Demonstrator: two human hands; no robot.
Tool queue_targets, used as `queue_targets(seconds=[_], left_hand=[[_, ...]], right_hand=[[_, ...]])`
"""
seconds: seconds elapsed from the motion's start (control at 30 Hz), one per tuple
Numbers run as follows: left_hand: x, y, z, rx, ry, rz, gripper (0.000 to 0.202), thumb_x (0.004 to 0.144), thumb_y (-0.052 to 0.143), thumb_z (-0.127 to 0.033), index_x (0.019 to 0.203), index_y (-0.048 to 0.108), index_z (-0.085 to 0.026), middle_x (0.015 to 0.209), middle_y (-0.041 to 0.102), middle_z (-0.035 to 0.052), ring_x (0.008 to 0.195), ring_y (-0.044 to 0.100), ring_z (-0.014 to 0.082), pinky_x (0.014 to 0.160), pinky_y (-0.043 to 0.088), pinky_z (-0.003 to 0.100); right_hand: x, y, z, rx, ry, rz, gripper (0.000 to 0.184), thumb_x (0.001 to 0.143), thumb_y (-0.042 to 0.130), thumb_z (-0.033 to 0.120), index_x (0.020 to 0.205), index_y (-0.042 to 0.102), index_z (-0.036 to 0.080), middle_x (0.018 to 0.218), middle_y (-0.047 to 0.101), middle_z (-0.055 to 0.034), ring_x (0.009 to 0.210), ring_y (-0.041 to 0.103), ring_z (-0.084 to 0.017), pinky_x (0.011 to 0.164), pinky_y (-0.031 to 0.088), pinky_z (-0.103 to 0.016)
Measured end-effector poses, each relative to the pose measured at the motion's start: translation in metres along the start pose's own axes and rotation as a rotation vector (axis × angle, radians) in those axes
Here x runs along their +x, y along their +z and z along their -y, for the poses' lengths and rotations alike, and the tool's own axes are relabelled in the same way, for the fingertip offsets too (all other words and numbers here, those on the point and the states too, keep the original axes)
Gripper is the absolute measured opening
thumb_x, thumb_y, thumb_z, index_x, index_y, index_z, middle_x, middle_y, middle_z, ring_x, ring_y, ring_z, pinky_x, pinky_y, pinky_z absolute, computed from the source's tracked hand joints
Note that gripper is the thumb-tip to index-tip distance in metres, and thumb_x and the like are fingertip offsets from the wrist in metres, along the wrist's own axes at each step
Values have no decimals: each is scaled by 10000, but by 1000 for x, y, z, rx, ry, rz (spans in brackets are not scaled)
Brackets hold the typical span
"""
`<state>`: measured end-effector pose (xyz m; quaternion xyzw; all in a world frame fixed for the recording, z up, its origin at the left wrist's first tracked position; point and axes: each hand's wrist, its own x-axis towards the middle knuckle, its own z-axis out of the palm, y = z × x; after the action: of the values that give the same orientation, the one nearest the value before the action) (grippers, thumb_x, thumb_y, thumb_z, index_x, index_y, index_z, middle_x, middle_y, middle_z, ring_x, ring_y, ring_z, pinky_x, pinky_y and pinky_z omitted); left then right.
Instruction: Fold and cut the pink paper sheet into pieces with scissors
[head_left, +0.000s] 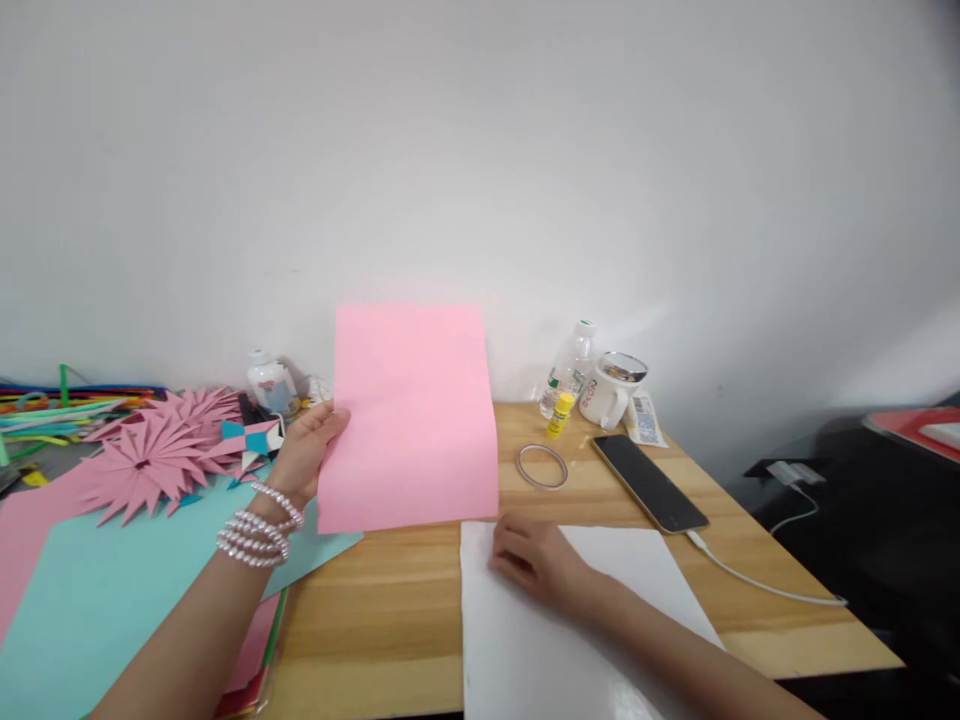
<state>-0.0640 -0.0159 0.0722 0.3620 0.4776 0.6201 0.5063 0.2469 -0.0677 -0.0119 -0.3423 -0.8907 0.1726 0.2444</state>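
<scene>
My left hand grips the left edge of a pink paper sheet and holds it upright above the wooden table. A pearl bracelet is on that wrist. My right hand rests on the top of a white sheet lying flat on the table, its fingers curled loosely on the paper with nothing held in them.
Pink paper flowers, teal and pink sheets and coloured sticks lie at the left. Behind stand a small bottle, a water bottle, a glue stick and a mug. A tape ring and a phone with cable are at the right.
</scene>
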Motion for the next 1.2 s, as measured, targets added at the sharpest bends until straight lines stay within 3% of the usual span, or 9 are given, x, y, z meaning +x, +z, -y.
queue_targets(seconds=[0.13,0.23,0.3,0.47,0.63,0.8,1.0,1.13,1.2], left_hand=[[-1,2,9,-45,-32,-17,197,676,651,-151,867,608,-175,670,697,-3,550,649,155,561,546,284],[-3,6,16,-63,-44,-20,196,676,654,-149,866,611,-168,663,700,0,554,658,166,576,556,303],[-4,9,20,-70,-45,-20,185,673,662,-154,850,612,-167,659,702,1,558,663,169,579,559,301],[-2,9,25,-80,-37,-6,245,649,698,-173,884,634,-152,707,721,18,610,678,174,576,558,272],[2,-1,27,-82,-41,20,318,650,723,-202,956,660,-141,817,737,55,729,690,199,611,560,267],[0,-5,26,-69,-129,246,401,720,692,-217,1115,624,-197,1050,701,84,871,675,213,723,540,286],[-9,8,21,-136,-157,698,420,851,511,-394,1219,559,-197,1385,446,143,1264,406,313,947,416,454],[-16,23,18,-157,-189,857,555,826,495,-503,1322,442,-258,1395,432,143,1265,394,346,941,390,520],[-17,29,17,-158,-193,877,590,810,510,-517,1339,413,-273,1381,448,147,1225,444,353,935,389,522]], right_hand=[[-2,2,5,175,4,74,203,830,538,298,656,544,192,658,551,-13,534,486,-122,498,384,-235],[8,6,-5,343,177,-205,145,801,576,307,714,507,213,646,538,7,537,505,-131,487,416,-237],[19,14,-10,414,238,-461,209,747,642,308,818,457,240,824,559,-19,690,567,-170,542,473,-255],[40,25,-17,332,6,-744,437,725,659,215,1077,412,290,1194,391,-87,1062,504,-244,705,537,-354],[38,14,-16,-156,-298,-641,285,799,538,74,964,605,297,1232,436,-59,1162,429,-274,931,414,-509],[40,8,-4,-191,-522,-338,206,879,438,102,975,566,231,1043,631,-55,1086,523,-203,1002,368,-510],[59,-8,19,-106,-410,-349,161,851,493,105,901,605,210,1164,568,-113,1167,458,-229,866,483,-407],[83,-25,31,-251,-377,-318,128,834,566,195,733,645,194,1361,426,-103,1329,251,-306,1025,299,-542],[95,-30,31,-327,-427,-260,149,850,550,204,739,649,194,1326,481,-88,1322,277,-303,1056,196,-584]])
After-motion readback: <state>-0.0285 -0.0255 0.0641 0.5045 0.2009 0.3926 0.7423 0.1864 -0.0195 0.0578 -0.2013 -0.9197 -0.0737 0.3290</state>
